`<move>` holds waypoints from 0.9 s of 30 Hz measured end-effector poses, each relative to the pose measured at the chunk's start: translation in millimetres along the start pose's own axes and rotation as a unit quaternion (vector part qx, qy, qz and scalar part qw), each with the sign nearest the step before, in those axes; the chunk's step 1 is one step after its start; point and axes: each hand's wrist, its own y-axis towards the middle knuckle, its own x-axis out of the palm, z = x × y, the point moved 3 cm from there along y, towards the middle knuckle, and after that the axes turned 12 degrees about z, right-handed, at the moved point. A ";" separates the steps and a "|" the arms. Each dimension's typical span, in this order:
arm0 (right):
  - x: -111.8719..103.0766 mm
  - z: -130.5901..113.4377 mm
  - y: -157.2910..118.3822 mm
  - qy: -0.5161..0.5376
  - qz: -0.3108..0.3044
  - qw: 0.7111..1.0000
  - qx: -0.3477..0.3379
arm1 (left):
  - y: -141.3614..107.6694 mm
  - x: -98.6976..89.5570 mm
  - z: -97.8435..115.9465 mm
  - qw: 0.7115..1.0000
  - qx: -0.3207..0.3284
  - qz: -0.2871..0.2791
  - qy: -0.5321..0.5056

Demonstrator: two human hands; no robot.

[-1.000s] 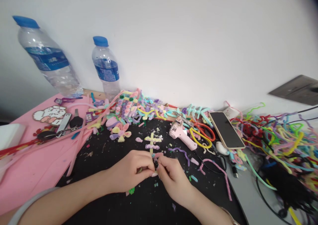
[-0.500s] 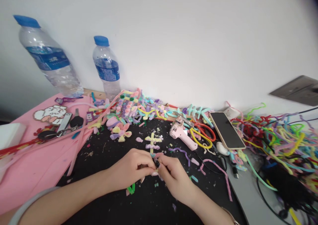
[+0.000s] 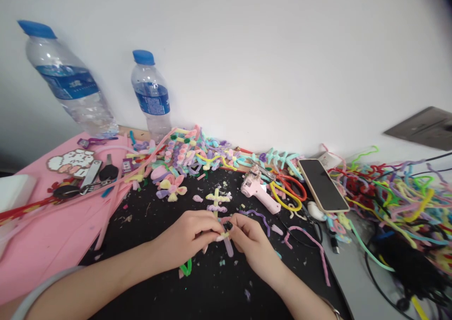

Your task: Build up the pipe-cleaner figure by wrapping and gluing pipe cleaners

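Observation:
A pipe-cleaner piece (image 3: 217,199) lies on the black mat, with a thin stem and short yellow and purple crossbars. Its lower part passes between my two hands, where a pink bit and a pale yellow bit show. My left hand (image 3: 192,235) is closed, thumb and fingers pinched at the yellow bit. My right hand (image 3: 252,244), with dark nail polish, pinches the same part from the other side. A pale purple end (image 3: 229,248) sticks out below the fingertips. The exact grip points are partly hidden by the fingers.
A pink glue gun (image 3: 261,195), yellow-and-red-handled scissors (image 3: 287,192) and a phone (image 3: 323,185) lie to the right, before tangled pipe cleaners (image 3: 399,202). Two water bottles (image 3: 151,96) stand at the wall. A pipe-cleaner flower (image 3: 172,188) and a pink sheet (image 3: 67,225) lie left.
My right hand has shifted slightly right and its fingertips have opened a gap from the left hand's. The pale purple end below the fingers has come into view.

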 end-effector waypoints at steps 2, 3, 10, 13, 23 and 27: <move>-0.2 0.5 0.8 0.003 -0.003 1.000 0.008 | -0.8 0.5 -0.4 1.000 0.006 0.002 0.009; -0.2 0.4 1.0 0.002 -0.005 1.000 0.010 | -1.2 0.9 -0.7 1.000 0.010 0.002 0.014; 4.1 -0.2 -0.7 0.063 -0.015 0.997 0.041 | -2.2 3.2 -2.6 1.000 0.015 0.008 0.007; 6.2 1.0 -2.4 0.128 -0.019 0.988 0.085 | -1.4 2.1 -0.8 1.000 0.009 0.025 -0.003; 8.3 -3.1 -5.9 0.188 -0.090 0.968 0.141 | -3.5 1.0 8.2 0.994 0.030 0.078 -0.076; 9.1 -4.2 -7.4 0.191 -0.102 0.966 0.142 | -4.1 2.0 7.9 0.991 0.016 0.083 -0.101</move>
